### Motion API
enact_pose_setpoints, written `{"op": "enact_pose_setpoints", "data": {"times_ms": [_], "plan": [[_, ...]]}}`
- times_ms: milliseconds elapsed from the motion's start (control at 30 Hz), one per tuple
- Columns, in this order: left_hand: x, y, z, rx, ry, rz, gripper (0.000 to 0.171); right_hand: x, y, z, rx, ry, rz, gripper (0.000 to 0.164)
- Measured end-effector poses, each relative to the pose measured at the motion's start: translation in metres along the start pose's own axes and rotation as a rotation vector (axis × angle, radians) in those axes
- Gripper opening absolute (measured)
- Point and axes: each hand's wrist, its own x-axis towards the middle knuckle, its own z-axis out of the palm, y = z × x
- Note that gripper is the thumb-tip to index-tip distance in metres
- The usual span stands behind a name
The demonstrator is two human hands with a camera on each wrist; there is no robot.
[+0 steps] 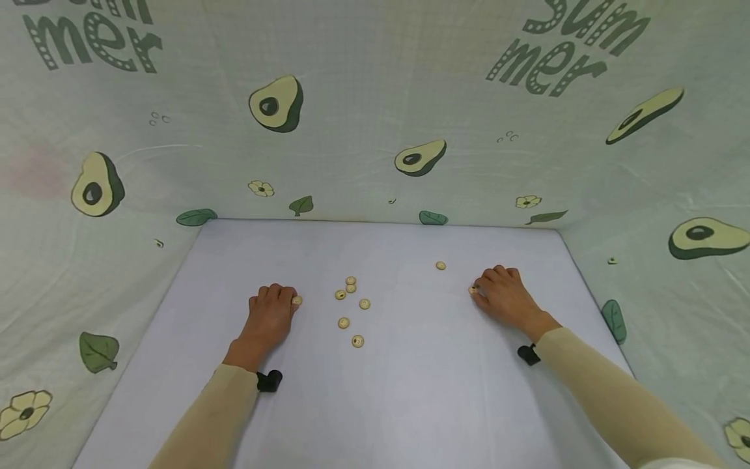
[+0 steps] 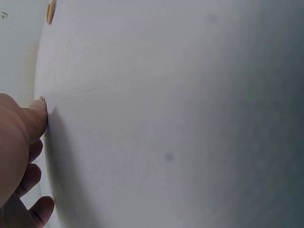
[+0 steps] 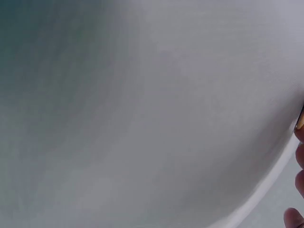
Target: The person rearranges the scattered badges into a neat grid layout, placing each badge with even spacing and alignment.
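The left hand (image 1: 271,316) pinches 1 disc (image 1: 297,300); the right hand (image 1: 506,296) pinches a 2nd disc (image 1: 472,290), partly hidden by fingers and cut off in the right wrist view; 6 loose discs (image 1: 364,303) lie on the table (image 1: 410,391) between, markings too small to read, a 7th disc (image 1: 441,266) nearer the right hand

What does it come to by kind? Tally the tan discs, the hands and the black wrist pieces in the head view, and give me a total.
Tan discs: 9
Left hand and right hand: 2
Black wrist pieces: 2
Total: 13
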Motion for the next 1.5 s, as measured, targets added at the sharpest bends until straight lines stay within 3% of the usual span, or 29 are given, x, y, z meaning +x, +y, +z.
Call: {"op": "enact_pose_setpoints", "data": {"times_ms": [333,567,1133,1500], "plan": [[0.0,-0.002,0.004,-0.006,-0.007,-0.008,0.022,0.001,-0.001,-0.005,0.076,-0.029,0.028,0.023],[0.0,-0.001,0.001,-0.015,-0.005,-0.015,0.021,0.004,-0.001,0.001,0.103,0.012,0.035,0.02],[0.001,0.0,0.001,-0.019,0.002,-0.02,0.02,0.022,-0.006,0.0,0.031,0.147,-0.051,0.023],[0.0,0.001,-0.001,-0.02,-0.002,-0.022,0.021,0.036,-0.012,0.001,0.035,0.143,-0.071,0.026]]}}
